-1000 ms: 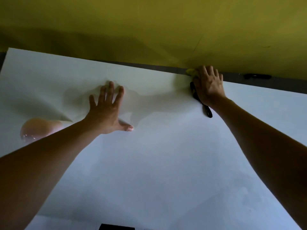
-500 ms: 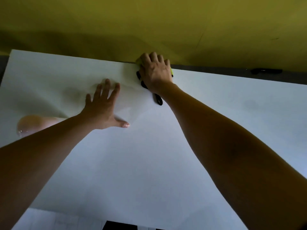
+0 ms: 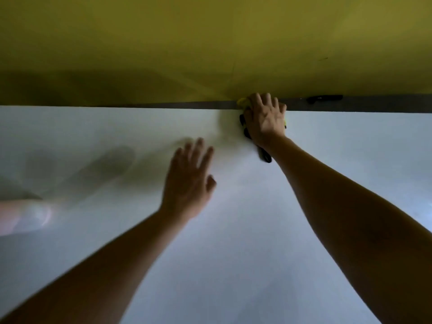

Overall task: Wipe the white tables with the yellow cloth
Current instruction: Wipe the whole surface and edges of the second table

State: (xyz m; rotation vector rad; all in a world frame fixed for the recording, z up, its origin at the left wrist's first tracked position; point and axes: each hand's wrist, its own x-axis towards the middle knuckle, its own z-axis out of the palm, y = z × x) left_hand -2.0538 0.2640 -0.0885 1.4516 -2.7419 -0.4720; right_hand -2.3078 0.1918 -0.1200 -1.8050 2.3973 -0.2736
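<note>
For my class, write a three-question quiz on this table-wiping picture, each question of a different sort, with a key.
1. True or false: the yellow cloth lies under the left hand.
2. Where on the white table is the right hand working? A) near edge B) far edge, by the yellow wall C) left corner
3. Fill in: the left hand's fingers are ____, holding nothing.

Key
1. False; it is under the right hand.
2. B
3. straight (spread)
</note>
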